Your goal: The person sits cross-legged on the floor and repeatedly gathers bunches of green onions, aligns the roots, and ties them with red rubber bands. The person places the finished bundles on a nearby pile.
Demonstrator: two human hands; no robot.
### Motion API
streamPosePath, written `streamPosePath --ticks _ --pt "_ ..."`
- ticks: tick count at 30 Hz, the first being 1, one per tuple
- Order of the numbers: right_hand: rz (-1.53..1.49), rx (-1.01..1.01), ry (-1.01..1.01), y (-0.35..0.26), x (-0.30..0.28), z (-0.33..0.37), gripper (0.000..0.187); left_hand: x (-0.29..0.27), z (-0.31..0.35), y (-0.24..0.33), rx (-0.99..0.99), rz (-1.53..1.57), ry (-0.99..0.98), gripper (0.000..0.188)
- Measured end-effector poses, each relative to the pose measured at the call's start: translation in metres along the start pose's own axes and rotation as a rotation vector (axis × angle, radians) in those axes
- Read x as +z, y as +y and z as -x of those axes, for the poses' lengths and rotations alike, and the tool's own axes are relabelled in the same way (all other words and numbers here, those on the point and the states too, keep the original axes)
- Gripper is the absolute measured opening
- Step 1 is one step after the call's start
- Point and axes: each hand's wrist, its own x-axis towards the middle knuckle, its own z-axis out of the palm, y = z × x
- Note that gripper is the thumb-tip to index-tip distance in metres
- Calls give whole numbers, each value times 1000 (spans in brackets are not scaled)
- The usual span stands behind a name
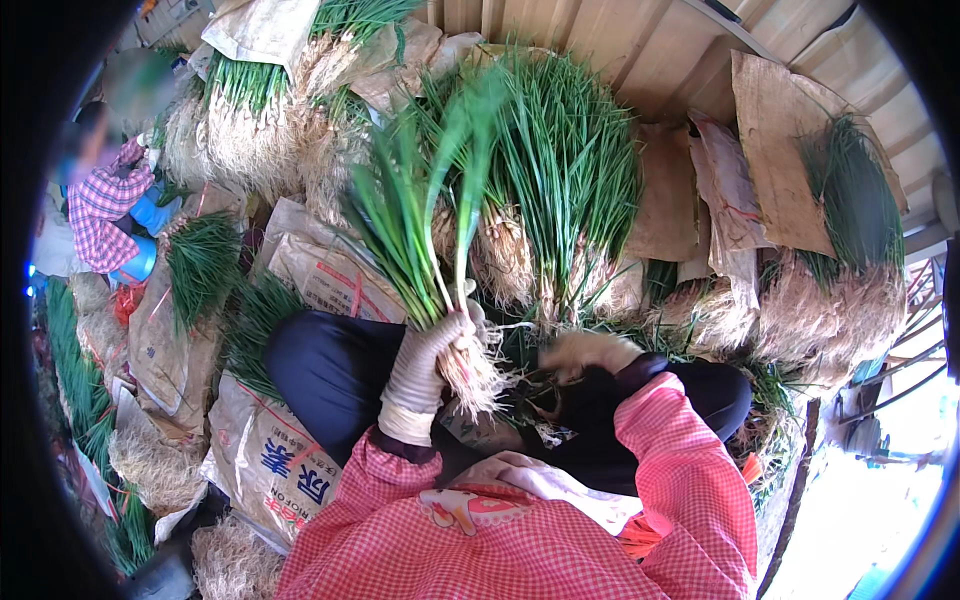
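Note:
My left hand [430,350], in a pale striped knit glove, is closed around a bunch of green garlic [400,225]. The long flat leaves point up and away from me, and pale stringy roots [472,380] hang below the grip. To the right, at a small distance from those roots, is my right hand [590,355], also gloved. Motion smears its fingers, so whether it holds anything is unclear. Just beyond both hands a large heap of the same green garlic [565,150] stands upright against the wall, roots down.
Cardboard sheets [800,150] and more rooted bundles [830,310] line the corrugated wall [640,50] at the right. Printed sacks [270,450] and further green bundles [205,265] lie at my left. A person in a checked shirt [100,215] sits at the far left.

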Motion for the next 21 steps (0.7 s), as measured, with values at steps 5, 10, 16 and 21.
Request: streamPosePath --ticks 5,10,16,21 --pt "62 163 479 -4 -19 -53 50 -20 -17 -30 -18 102 -25 18" --pt "103 107 577 23 -23 -105 64 -41 -18 -51 -378 48 200 14" --pt "-687 -206 451 48 -72 -70 22 -27 -16 -59 -37 -405 208 23" --pt "-1082 -212 238 37 -81 -33 5 -17 -22 -57 -102 -450 184 18"
